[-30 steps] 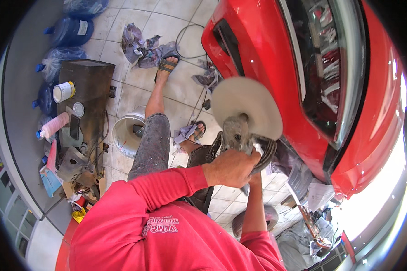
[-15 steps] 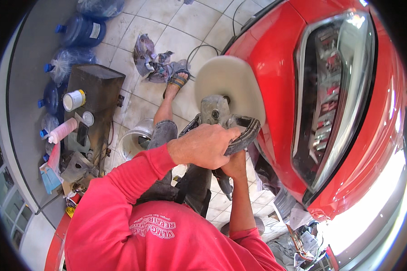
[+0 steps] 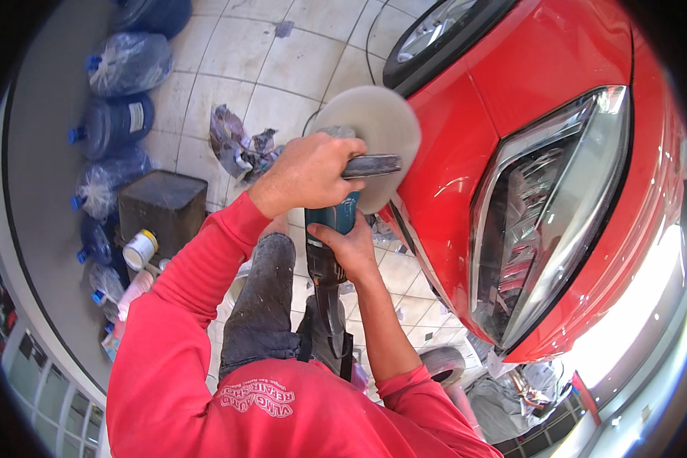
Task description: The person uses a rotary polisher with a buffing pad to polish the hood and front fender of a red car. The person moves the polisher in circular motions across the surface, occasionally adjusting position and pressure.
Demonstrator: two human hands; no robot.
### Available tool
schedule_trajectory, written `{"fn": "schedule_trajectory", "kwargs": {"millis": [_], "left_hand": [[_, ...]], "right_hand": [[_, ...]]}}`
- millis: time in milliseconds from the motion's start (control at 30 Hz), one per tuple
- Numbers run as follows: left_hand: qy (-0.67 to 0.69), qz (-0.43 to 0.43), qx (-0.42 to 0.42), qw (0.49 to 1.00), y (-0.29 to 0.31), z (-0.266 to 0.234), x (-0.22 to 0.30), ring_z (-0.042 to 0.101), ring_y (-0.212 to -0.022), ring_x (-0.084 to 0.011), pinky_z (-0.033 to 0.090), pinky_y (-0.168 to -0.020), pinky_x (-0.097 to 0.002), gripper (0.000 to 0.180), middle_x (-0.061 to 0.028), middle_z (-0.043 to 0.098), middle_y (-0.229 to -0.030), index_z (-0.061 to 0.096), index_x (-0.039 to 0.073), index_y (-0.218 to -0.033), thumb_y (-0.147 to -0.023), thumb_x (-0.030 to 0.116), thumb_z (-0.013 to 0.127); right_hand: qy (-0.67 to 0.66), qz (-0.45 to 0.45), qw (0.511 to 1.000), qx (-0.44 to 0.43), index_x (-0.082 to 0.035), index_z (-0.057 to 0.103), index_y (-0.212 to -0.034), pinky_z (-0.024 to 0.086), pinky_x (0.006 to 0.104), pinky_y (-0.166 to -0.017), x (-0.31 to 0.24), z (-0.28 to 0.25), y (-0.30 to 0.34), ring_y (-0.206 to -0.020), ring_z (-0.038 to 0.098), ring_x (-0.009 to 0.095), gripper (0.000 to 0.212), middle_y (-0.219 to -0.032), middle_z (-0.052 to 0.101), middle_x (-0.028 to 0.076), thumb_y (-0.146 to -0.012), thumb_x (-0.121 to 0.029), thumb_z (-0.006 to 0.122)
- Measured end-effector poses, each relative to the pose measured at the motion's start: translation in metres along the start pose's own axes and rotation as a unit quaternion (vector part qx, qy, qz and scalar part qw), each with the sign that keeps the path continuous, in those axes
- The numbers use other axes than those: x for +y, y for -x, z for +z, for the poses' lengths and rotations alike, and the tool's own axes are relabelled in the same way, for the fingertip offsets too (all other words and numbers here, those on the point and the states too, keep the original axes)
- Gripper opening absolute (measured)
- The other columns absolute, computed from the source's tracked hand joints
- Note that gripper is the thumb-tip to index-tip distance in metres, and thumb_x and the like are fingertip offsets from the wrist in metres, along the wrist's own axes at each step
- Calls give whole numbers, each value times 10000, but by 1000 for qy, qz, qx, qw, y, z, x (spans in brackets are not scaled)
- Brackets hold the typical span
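Gripping a teal-and-black polisher (image 3: 344,217): left hand (image 3: 313,172) on its handle (image 3: 375,166) | right hand (image 3: 351,248) around its body | pale round pad (image 3: 389,126) just beyond both hands | red car (image 3: 466,145) to their right

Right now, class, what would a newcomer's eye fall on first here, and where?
The glossy red car with its long headlight dominates the right side. At centre, the left hand and right hand grip a power tool with a pale round pad. A row of large blue bottles runs along the left.
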State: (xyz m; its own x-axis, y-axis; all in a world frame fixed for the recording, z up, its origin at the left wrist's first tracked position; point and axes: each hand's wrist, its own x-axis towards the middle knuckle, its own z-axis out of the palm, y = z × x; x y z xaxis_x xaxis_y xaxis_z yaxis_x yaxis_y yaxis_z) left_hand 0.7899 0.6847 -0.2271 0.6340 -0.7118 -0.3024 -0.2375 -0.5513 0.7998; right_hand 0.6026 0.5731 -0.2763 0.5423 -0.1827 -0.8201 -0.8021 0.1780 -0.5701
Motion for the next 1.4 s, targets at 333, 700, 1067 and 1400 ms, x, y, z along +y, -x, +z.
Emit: {"fn": "schedule_trajectory", "kwargs": {"millis": [333,700,1067,1400], "left_hand": [[-86,64,-40,993,-66,-40,30,761,-870,-439,605,-746,-537,257,-215,760,-850,770,73,-1020,-863,269,822],[-80,47,-97,991,-50,-37,33,751,-845,-452,588,-736,-550,353,-218,754,-837,752,67,-1121,-843,262,850],[-315,343,-47,884,-116,-108,214,754,-684,-417,597,-619,-479,159,-190,713,-699,608,25,-929,-840,121,698],[-359,255,-18,897,-120,-101,212,740,-751,-450,574,-667,-544,218,-220,715,-754,597,47,-1008,-888,168,732]], "right_hand": [[-126,-70,990,0,-8,621,-1309,560,346,-964,-54,0,-38,-1045,717,174,614,-1176,746,69,-809,-178,934],[-140,-36,989,25,14,621,-1331,549,364,-1003,-18,24,-9,-1132,700,198,679,-1219,743,100,-790,-202,969],[-217,-407,883,84,-71,479,-1589,401,430,-1240,-149,-16,-88,-1500,483,275,802,-1606,532,137,-936,-353,851],[-160,-354,917,96,17,602,-1430,503,416,-1136,-180,-39,-67,-1348,645,287,883,-1399,702,200,-755,-438,945]]}}
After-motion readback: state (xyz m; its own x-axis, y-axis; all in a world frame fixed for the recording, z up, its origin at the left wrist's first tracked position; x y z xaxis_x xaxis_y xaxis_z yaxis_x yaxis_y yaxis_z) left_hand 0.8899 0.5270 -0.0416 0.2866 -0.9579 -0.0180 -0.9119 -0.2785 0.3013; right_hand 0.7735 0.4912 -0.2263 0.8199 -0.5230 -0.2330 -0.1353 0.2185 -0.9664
